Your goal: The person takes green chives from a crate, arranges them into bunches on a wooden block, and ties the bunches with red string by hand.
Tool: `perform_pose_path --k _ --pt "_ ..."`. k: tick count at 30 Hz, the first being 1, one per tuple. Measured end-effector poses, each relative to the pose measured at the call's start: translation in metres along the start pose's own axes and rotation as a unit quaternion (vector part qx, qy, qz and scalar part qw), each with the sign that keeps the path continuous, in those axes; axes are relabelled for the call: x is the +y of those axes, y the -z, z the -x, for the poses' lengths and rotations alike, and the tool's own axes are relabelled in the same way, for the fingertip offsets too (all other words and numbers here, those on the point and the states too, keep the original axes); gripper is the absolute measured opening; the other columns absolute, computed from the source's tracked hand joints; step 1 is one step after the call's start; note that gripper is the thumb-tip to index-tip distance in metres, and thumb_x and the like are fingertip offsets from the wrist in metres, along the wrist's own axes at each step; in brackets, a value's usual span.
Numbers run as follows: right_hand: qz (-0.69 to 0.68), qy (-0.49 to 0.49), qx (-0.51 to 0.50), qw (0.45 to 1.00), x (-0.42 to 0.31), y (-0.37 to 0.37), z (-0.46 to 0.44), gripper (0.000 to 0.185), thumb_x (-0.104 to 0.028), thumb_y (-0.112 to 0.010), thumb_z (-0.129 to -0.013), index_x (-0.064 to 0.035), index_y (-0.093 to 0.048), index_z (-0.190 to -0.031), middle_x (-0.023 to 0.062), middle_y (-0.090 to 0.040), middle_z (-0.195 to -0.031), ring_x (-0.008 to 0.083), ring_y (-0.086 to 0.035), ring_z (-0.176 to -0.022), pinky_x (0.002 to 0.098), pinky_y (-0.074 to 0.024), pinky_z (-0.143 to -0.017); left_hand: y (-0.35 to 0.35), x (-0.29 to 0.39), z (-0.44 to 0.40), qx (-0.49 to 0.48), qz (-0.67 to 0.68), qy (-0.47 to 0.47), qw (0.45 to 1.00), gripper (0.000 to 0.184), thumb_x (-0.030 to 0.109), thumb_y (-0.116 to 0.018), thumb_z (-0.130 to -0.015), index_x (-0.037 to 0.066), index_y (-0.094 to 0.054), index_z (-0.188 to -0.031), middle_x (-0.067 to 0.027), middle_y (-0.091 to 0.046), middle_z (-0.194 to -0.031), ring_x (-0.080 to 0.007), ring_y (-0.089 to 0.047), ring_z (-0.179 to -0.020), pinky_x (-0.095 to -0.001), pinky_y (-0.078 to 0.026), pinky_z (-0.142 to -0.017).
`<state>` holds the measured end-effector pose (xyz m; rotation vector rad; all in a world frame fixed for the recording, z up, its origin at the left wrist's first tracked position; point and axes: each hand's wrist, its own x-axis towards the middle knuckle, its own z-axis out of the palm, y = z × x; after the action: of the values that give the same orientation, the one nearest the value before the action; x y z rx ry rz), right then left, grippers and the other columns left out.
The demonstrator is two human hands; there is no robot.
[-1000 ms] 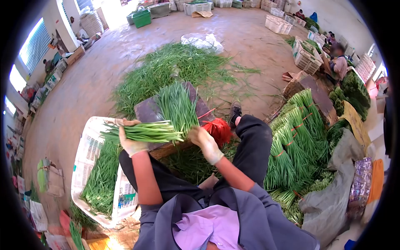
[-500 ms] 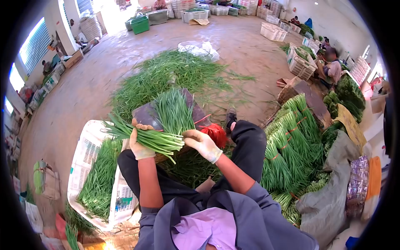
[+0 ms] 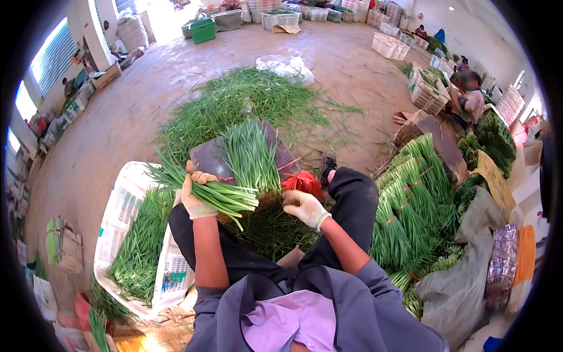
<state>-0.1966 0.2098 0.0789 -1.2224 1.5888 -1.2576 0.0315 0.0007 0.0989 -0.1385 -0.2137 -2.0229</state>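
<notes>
My left hand (image 3: 196, 193), in a pale glove, is closed around a bunch of chives (image 3: 230, 198), white ends pointing right. More chives (image 3: 251, 154) lie spread on a dark board (image 3: 205, 159) between my knees, just beyond that bunch. My right hand (image 3: 306, 209), gloved too, is apart from the bunch, beside a clump of red ties (image 3: 303, 183). Its fingers are curled together; whatever may be between them is too small to make out. A red strip lies across the board under the chives.
A white crate (image 3: 126, 176) of loose chives stands at my left. Tied bundles (image 3: 410, 202) are stacked at my right by a grey sheet (image 3: 460, 276). Loose greens (image 3: 234, 100) cover the floor ahead. Another person (image 3: 472, 97) sits at far right among crates.
My right hand has moved away from the bunch's white ends, to the right and slightly down, near the red ties. My left hand still holds the bunch.
</notes>
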Motion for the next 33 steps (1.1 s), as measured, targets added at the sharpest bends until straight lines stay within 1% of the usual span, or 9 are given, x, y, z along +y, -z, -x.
perform_pose_path --k 3,6,10,14,21,24,28,29,33 --pt "-0.149 0.06 -0.002 0.987 -0.024 -0.009 0.0 0.079 -0.021 -0.079 -0.081 0.0044 -0.037 -0.144 0.0202 -0.058 -0.132 0.0254 -0.059 -0.121 0.0353 -0.0446 -0.104 -0.003 -0.012 0.008 0.009 -0.099 0.023 0.995 0.035 0.018 -0.055 -0.099 0.009 -0.054 -0.133 0.0004 -0.059 -0.082 -0.0146 -0.055 -0.072 -0.0352 -0.049 -0.077" --pt "0.194 0.128 -0.003 0.973 -0.066 -0.05 0.003 0.118 -0.045 -0.088 -0.064 0.006 -0.023 -0.149 0.0328 -0.043 -0.141 0.0396 -0.046 -0.133 0.0418 -0.0382 -0.11 -0.016 -0.047 0.02 0.089 -0.232 0.029 0.968 0.043 0.014 -0.056 -0.097 0.006 -0.047 -0.138 -0.0009 -0.058 -0.077 -0.0162 -0.057 -0.069 -0.036 -0.05 -0.071" --pt "0.145 0.094 0.089 0.981 -0.049 -0.095 0.001 0.077 -0.019 -0.076 -0.076 -0.0006 -0.035 -0.139 0.0301 -0.062 -0.111 0.0449 -0.063 -0.101 0.0469 -0.0526 -0.084 -0.014 -0.074 0.03 0.115 -0.223 0.082 0.965 0.045 0.006 -0.06 -0.093 0.004 -0.049 -0.136 -0.0044 -0.059 -0.081 -0.0182 -0.057 -0.069 -0.038 -0.05 -0.064" --pt "0.142 0.093 0.071 0.983 -0.016 -0.089 -0.016 0.065 -0.016 -0.072 -0.079 -0.0018 -0.04 -0.133 0.0261 -0.066 -0.097 0.0442 -0.065 -0.095 0.0464 -0.0533 -0.08 -0.021 -0.073 0.012 0.189 -0.316 0.12 0.922 0.036 0.008 -0.068 -0.088 0.001 -0.057 -0.121 -0.011 -0.063 -0.089 -0.0229 -0.063 -0.077 -0.04 -0.055 -0.068" --pt "0.145 0.029 0.114 0.983 -0.07 -0.035 -0.121 0.062 -0.019 -0.072 -0.079 0.0022 -0.044 -0.13 0.024 -0.067 -0.099 0.0347 -0.068 -0.092 0.0399 -0.0522 -0.084 -0.064 -0.044 -0.147 0.012 -0.401 0.178 0.898 0.065 0.032 -0.072 -0.089 -0.003 -0.042 -0.136 -0.0176 -0.06 -0.12 -0.0311 -0.064 -0.103 -0.0458 -0.051 -0.09" --pt "0.157 0.013 0.147 0.976 -0.043 -0.025 -0.179 0.061 -0.022 -0.073 -0.079 0.002 -0.045 -0.128 0.0247 -0.067 -0.099 0.0357 -0.068 -0.092 0.0409 -0.0522 -0.085 -0.055 -0.047 -0.173 0.171 -0.594 0.063 0.784 0.076 0.043 -0.069 -0.088 -0.002 -0.04 -0.143 -0.0165 -0.063 -0.123 -0.0258 -0.062 -0.107 -0.0369 -0.045 -0.099" --pt "0.265 -0.133 0.094 0.95 0.024 -0.046 -0.208 0.068 -0.038 -0.077 -0.077 0.0066 -0.044 -0.118 0.0314 -0.066 -0.101 0.0445 -0.065 -0.098 0.0463 -0.0527 -0.086 0.073 -0.039 -0.122 0.171 -0.748 -0.114 0.631 0.062 0.038 -0.068 -0.089 -0.003 -0.053 -0.133 -0.0186 -0.067 -0.114 -0.0231 -0.063 -0.101 -0.0355 -0.049 -0.092" --pt "0.295 -0.175 0.053 0.938 0.049 -0.053 -0.208 0.073 -0.042 -0.077 -0.078 0.0085 -0.042 -0.118 0.0326 -0.066 -0.101 0.045 -0.065 -0.1 0.0472 -0.0529 -0.087 0.078 -0.038 -0.096 0.214 -0.707 -0.018 0.673 0.059 0.036 -0.068 -0.089 -0.004 -0.055 -0.13 -0.0195 -0.068 -0.112 -0.026 -0.066 -0.097 -0.0358 -0.049 -0.09" --pt "0.316 -0.244 0.032 0.916 0.055 -0.056 -0.205 0.08 -0.046 -0.078 -0.077 0.0097 -0.041 -0.12 0.0323 -0.066 -0.104 0.0452 -0.065 -0.102 0.0467 -0.0527 -0.088 0.125 -0.053 -0.049 0.279 -0.793 0.133 0.524 0.081 0.06 -0.063 -0.086 -0.005 -0.051 -0.134 -0.0265 -0.066 -0.117 -0.0376 -0.065 -0.107 -0.0406 -0.049 -0.094"
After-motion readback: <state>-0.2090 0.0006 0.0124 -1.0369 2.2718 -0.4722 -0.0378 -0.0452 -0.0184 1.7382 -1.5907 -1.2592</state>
